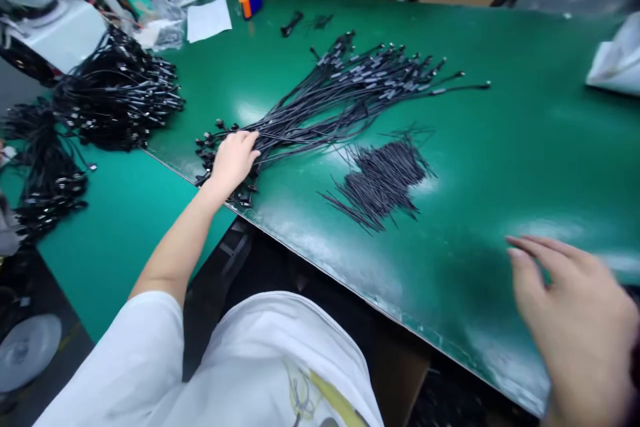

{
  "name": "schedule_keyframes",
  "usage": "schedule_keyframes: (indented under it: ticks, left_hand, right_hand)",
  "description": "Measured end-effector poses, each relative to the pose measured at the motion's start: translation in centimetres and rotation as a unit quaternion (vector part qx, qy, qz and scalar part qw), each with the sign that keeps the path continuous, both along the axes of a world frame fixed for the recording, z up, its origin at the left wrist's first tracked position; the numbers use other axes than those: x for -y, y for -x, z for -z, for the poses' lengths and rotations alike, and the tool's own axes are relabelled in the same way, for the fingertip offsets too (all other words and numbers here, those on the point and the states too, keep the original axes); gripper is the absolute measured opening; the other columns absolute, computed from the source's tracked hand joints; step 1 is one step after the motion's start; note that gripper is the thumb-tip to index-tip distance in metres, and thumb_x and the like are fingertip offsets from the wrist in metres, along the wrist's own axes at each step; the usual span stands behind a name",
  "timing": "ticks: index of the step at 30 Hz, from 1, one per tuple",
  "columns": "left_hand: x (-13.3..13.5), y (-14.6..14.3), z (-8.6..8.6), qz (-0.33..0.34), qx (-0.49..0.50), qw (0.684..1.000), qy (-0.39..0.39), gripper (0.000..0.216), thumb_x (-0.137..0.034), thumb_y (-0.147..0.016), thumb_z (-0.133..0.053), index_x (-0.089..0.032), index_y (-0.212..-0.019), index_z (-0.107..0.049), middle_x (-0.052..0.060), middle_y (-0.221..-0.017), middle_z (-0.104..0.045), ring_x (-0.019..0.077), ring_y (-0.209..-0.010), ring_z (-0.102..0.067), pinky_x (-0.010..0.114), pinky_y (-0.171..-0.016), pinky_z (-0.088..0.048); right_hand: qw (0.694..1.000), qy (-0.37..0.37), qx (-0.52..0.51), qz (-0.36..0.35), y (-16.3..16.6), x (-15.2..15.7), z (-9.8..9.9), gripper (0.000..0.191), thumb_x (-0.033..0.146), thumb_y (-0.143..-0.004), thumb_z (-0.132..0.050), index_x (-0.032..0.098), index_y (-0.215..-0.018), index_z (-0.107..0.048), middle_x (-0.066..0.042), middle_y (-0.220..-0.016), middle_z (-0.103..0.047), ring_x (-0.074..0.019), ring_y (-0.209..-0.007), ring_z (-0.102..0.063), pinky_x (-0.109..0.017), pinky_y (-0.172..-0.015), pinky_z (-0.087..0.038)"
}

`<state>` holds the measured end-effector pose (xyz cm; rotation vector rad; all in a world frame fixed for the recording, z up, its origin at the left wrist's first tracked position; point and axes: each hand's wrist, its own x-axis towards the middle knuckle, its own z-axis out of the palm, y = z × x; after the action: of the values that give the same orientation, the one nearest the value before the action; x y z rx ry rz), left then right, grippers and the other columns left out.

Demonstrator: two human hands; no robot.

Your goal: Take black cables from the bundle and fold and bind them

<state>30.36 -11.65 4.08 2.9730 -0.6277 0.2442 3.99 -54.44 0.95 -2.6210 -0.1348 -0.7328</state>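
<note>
My left hand (234, 161) lies over the connector end of a bundle of black cables (300, 121), its fingers curled round part of it. Which cables are in its grip is hidden under the palm. The bundle fans out to the upper right, with grey labels and small plugs at the far ends. Well off to the right, my right hand (575, 307) hovers over the green table (500, 167), blurred. Its thumb and forefinger are brought together at the tips, and I cannot make out anything between them. A pile of short black ties (383, 180) lies between both hands.
Heaps of black cables (120, 90) sit at the left, beside a white machine (70, 33). At the back are a paper sheet (209, 19), an orange and blue tape roll (250, 0) and a small coiled cable (291, 24). A white bag (617, 60) stands far right.
</note>
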Motion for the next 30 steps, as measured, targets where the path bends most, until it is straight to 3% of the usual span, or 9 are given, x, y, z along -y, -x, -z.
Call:
schedule_keyframes:
  ticks: [2, 5, 8, 12, 15, 19, 22, 27, 30]
  left_hand:
    - [1.2, -1.0, 0.2, 0.02, -0.019, 0.999, -0.024, 0.042, -0.03, -0.096, -0.051, -0.014, -0.134, -0.054, 0.017, -0.131, -0.059, 0.0297, -0.118, -0.051, 0.042, -0.099, -0.04]
    - [2.8, -2.1, 0.9, 0.056, -0.057, 0.993, -0.086, 0.043, -0.033, -0.091, -0.061, -0.011, -0.128, -0.057, 0.019, -0.121, -0.062, 0.0312, -0.11, -0.053, 0.041, -0.092, -0.042]
    - [3.3, -2.2, 1.7, 0.081, -0.039, 0.99, -0.11, 0.043, -0.029, -0.089, -0.064, -0.01, -0.127, -0.056, 0.019, -0.119, -0.061, 0.0311, -0.109, -0.053, 0.04, -0.089, -0.042]
    - [2.6, -1.5, 2.5, 0.099, -0.014, 0.992, -0.081, 0.043, -0.03, -0.092, -0.059, -0.013, -0.131, -0.055, 0.017, -0.125, -0.059, 0.0298, -0.109, -0.053, 0.039, -0.089, -0.043]
    - [2.2, -1.3, 2.7, 0.079, -0.023, 0.995, -0.052, 0.044, -0.029, -0.094, -0.056, -0.013, -0.134, -0.053, 0.016, -0.126, -0.06, 0.029, -0.109, -0.054, 0.039, -0.089, -0.045]
    - [2.0, -1.3, 2.8, 0.088, -0.023, 0.996, -0.013, 0.044, -0.033, -0.093, -0.058, -0.013, -0.133, -0.056, 0.016, -0.129, -0.06, 0.0295, -0.115, -0.055, 0.041, -0.097, -0.045]
    - [1.8, -1.4, 2.5, 0.105, -0.062, 0.992, 0.039, 0.037, -0.033, -0.095, -0.054, -0.015, -0.126, -0.061, 0.013, -0.129, -0.063, 0.0286, -0.118, -0.056, 0.043, -0.104, -0.042]
    - [1.9, -1.8, 1.6, 0.145, -0.192, 0.951, 0.197, 0.032, -0.035, -0.097, -0.05, -0.018, -0.121, -0.063, 0.009, -0.124, -0.067, 0.0225, -0.115, -0.061, 0.038, -0.103, -0.045]
    - [2.4, -1.4, 0.5, 0.09, -0.109, 0.945, 0.294, 0.036, -0.035, -0.091, -0.059, -0.015, -0.121, -0.057, 0.011, -0.121, -0.064, 0.0219, -0.111, -0.061, 0.037, -0.099, -0.047]
  right_hand:
    - [0.998, 0.024, -0.031, 0.041, -3.9, -3.1, -0.5, 0.042, 0.034, -0.098, -0.045, 0.048, -0.136, -0.055, -0.008, -0.111, -0.067, -0.0376, -0.101, -0.063, -0.055, -0.075, -0.048]
    - [0.995, 0.06, -0.042, -0.075, -9.9, -7.1, -0.6, 0.027, 0.031, -0.098, -0.048, 0.032, -0.113, -0.07, -0.009, -0.106, -0.07, -0.03, -0.092, -0.067, -0.048, -0.077, -0.054]
    - [0.985, 0.104, -0.028, -0.133, -16.1, -10.4, -0.2, 0.026, 0.027, -0.098, -0.048, 0.019, -0.11, -0.07, -0.01, -0.109, -0.07, -0.0255, -0.093, -0.066, -0.041, -0.08, -0.054]
    - [0.973, 0.196, -0.06, -0.106, -24.6, -13.2, 0.8, 0.038, 0.018, -0.092, -0.052, 0.012, -0.128, -0.06, -0.016, -0.125, -0.064, -0.0265, -0.101, -0.062, -0.039, -0.081, -0.048]
    - [0.95, 0.27, -0.114, -0.109, -29.1, -13.7, 0.9, 0.024, 0.014, -0.091, -0.05, 0.012, -0.104, -0.07, -0.015, -0.106, -0.07, -0.0251, -0.092, -0.061, -0.038, -0.083, -0.043]
    - [0.95, 0.273, -0.089, -0.123, -30.6, -13.2, -1.8, 0.029, 0.013, -0.096, -0.043, 0.013, -0.097, -0.071, -0.011, -0.103, -0.071, -0.0221, -0.091, -0.061, -0.034, -0.083, -0.042]
    - [0.973, 0.211, 0.014, -0.091, -29.6, -12.6, -5.9, 0.032, 0.025, -0.102, -0.041, 0.016, -0.112, -0.07, -0.009, -0.117, -0.07, -0.0195, -0.1, -0.062, -0.03, -0.082, -0.043]
    - [0.979, 0.174, 0.087, -0.055, -27.3, -12.4, -12.9, 0.038, 0.038, -0.105, -0.04, 0.017, -0.108, -0.072, -0.009, -0.114, -0.072, -0.0164, -0.101, -0.063, -0.029, -0.082, -0.044]
    - [0.978, 0.172, 0.103, -0.058, -26.0, -12.3, -15.4, 0.041, 0.039, -0.106, -0.039, 0.014, -0.109, -0.071, -0.009, -0.113, -0.071, -0.0149, -0.1, -0.063, -0.028, -0.082, -0.044]
